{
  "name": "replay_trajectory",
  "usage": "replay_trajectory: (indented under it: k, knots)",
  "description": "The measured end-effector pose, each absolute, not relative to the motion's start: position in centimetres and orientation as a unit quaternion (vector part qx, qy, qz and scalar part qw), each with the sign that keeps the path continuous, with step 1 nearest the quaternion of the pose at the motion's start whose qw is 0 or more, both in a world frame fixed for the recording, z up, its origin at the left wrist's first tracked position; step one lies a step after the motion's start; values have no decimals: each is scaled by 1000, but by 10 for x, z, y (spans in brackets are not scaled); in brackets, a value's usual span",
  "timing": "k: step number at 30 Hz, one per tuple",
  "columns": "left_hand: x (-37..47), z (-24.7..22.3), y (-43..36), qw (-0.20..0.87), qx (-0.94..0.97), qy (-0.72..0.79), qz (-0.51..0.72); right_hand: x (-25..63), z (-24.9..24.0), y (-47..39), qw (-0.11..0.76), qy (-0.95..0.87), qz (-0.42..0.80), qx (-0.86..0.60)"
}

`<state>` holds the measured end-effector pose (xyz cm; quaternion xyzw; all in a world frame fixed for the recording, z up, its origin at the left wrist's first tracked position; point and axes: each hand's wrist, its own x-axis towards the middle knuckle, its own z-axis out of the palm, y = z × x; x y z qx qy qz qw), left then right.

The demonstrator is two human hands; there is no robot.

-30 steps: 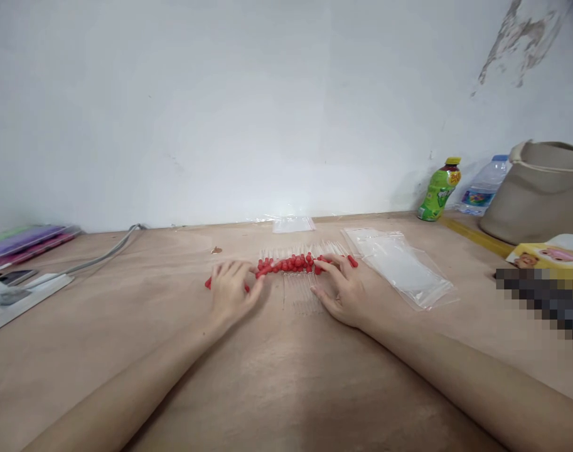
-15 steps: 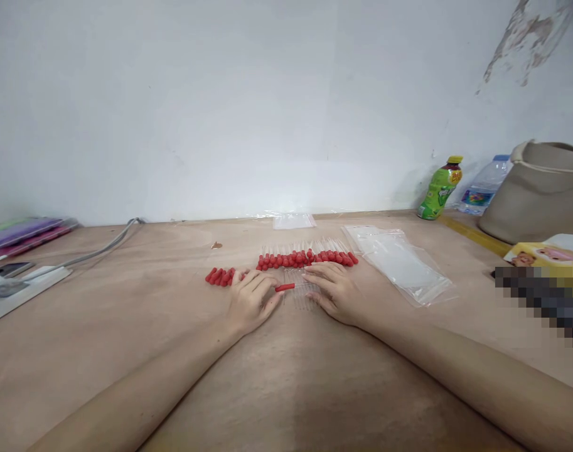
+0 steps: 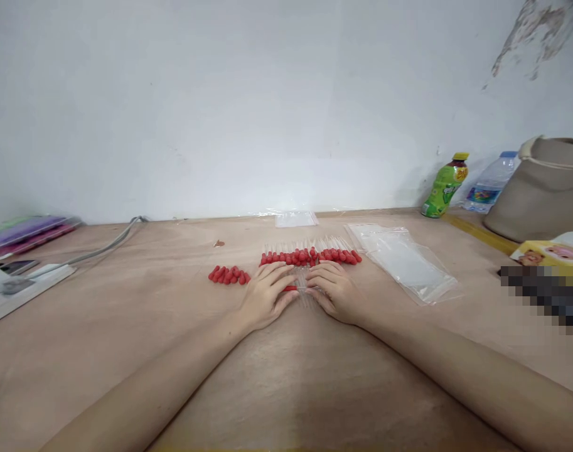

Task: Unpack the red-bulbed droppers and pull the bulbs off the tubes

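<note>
My left hand is closed, thumb and fingers pinching a short red rod that lies level between the hands. My right hand faces it with thumb and fingers together, on what looks like a thin clear stick in line with the red rod; the fingers partly hide its end. Several thin clear sticks lie on the table under and between both hands. Just beyond them runs a row of red-ended clear sticks, red ends toward me. Loose red pieces lie in a small group to the left.
Clear plastic bags lie to the right, and a smaller clear bag by the wall. At the back right stand a green bottle, a water bottle and a grey-brown bag. A grey cable crosses the left side.
My left hand has moved right, toward my right hand, with the red rod in it. The gap between the hands has narrowed, and the loose red pieces are now more exposed.
</note>
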<state>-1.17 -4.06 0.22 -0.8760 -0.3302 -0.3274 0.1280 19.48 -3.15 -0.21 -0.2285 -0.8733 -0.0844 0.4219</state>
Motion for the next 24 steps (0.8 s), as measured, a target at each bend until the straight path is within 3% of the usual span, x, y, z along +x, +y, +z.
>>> replay_trajectory:
  k: [10, 15, 24]
  knots:
    - [-9, -4, -34, 122, -886, -272, -354, 194, -15, -23, 401, -880, -103, -233]
    - [-8, -1, -36, 130, -897, -266, -329, 193, -21, -19, 430, -882, -85, -176]
    - [-6, 8, -46, 146, -913, -262, -277, 196, -13, -26, 407, -900, -69, -137]
